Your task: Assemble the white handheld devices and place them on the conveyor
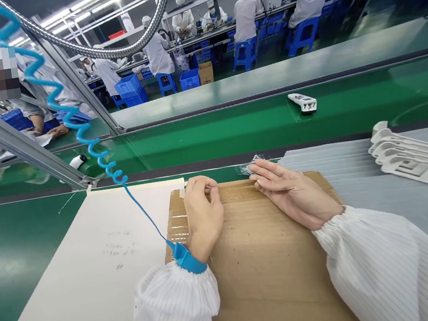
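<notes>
My left hand [204, 212] rests over the top left of a brown cardboard sheet [277, 268], its fingers curled in toward the thumb. Whether anything is between those fingertips is hidden. A blue wrist strap [188, 258] with a coiled blue cord [78, 129] is around my left wrist. My right hand [287, 187] is over the sheet's top right, fingers stretched out and close together, holding nothing that I can see. Just beyond its fingertips lies a crumpled piece of clear plastic film [252, 165]; I cannot tell if they touch.
A white paper sheet [118, 248] is taped down at the left. Stacked white plastic parts [416, 158] lie on grey foam sheets [349, 162] at the right. Beyond is a green conveyor belt [210, 134] with a white handheld device [303, 102]. A metal post [74, 74] stands left. Co-workers sit further back.
</notes>
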{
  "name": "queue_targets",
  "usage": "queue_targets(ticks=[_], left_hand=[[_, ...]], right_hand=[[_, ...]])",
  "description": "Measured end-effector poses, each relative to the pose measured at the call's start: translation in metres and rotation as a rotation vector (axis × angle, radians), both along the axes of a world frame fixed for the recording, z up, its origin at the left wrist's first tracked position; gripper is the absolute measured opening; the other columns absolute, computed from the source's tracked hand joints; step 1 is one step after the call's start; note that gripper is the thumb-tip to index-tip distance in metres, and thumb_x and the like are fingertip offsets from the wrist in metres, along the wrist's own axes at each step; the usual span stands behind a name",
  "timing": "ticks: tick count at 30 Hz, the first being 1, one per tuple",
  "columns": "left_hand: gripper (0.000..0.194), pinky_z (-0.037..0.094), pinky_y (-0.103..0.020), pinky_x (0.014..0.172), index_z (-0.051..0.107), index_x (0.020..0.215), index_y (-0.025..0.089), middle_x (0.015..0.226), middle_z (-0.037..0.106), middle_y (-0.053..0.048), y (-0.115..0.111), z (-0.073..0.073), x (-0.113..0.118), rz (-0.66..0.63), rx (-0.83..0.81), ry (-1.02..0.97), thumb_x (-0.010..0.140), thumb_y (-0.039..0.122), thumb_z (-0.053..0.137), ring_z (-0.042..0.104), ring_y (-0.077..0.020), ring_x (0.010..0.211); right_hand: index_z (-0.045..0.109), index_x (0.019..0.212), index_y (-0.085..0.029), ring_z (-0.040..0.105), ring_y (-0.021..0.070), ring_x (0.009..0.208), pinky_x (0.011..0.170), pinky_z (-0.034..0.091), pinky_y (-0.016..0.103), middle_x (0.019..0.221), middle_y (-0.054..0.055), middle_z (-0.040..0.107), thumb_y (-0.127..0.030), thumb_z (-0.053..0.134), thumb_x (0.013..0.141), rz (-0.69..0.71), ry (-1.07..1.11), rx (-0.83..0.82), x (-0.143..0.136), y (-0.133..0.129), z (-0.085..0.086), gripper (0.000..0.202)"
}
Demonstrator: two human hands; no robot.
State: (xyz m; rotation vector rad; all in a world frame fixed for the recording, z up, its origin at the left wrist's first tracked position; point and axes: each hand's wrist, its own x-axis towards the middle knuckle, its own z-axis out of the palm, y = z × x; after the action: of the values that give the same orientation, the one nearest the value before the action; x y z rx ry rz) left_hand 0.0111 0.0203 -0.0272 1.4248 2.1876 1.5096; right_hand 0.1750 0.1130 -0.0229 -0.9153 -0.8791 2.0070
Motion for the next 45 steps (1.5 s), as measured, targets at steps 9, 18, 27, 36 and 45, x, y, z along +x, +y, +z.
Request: queue_targets(ticks=[9,18,27,36,45], left_hand=[[0.037,0.051,-0.036,0.085,0.062,0.086,0.016,0.1,0.065,-0.006,-0.002,0.0,-0.003,-0.007,-0.015,0.046,0.07,-0.012,0.043,0.061,-0.0193,0.096],[0.042,0.052,-0.036,0.084,0.062,0.084,0.017,0.102,0.065,-0.007,-0.002,0.0,-0.004,-0.008,0.015,0.073,0.066,-0.014,0.041,0.062,-0.0199,0.098],[0.04,0.053,-0.036,0.085,0.061,0.083,0.018,0.102,0.065,-0.006,-0.003,0.0,-0.002,-0.01,0.007,0.055,0.068,-0.013,0.041,0.062,-0.0193,0.097],[0.038,0.052,-0.037,0.085,0.061,0.083,0.019,0.103,0.064,-0.006,-0.003,0.0,-0.002,-0.012,0.008,0.042,0.069,-0.012,0.043,0.062,-0.0198,0.097],[0.044,0.052,-0.033,0.079,0.061,0.083,0.017,0.104,0.064,-0.006,-0.004,0.004,0.0,-0.014,-0.036,0.036,0.061,-0.015,0.041,0.061,-0.0199,0.098]], right_hand=[[0.072,0.103,-0.024,0.056,0.0211,0.132,0.119,0.038,0.032,0.128,0.004,0.069,-0.013,0.083,0.071,0.004,0.008,0.028,-0.002,-0.001,0.001,0.036],[0.072,0.106,-0.028,0.054,0.019,0.134,0.119,0.039,0.03,0.13,0.0,0.068,-0.011,0.087,0.065,0.07,0.018,0.065,0.002,0.004,-0.008,0.047],[0.072,0.103,-0.028,0.053,0.0204,0.135,0.119,0.038,0.032,0.129,0.001,0.068,-0.014,0.086,0.067,0.044,0.005,0.072,0.0,0.003,-0.007,0.041],[0.073,0.103,-0.029,0.053,0.0211,0.135,0.118,0.04,0.033,0.131,0.001,0.067,-0.013,0.084,0.068,0.078,-0.002,0.096,0.004,0.004,-0.008,0.04],[0.073,0.103,-0.03,0.053,0.0217,0.135,0.119,0.039,0.035,0.13,0.0,0.068,-0.014,0.084,0.068,0.079,-0.005,0.094,0.004,0.004,-0.01,0.039]])
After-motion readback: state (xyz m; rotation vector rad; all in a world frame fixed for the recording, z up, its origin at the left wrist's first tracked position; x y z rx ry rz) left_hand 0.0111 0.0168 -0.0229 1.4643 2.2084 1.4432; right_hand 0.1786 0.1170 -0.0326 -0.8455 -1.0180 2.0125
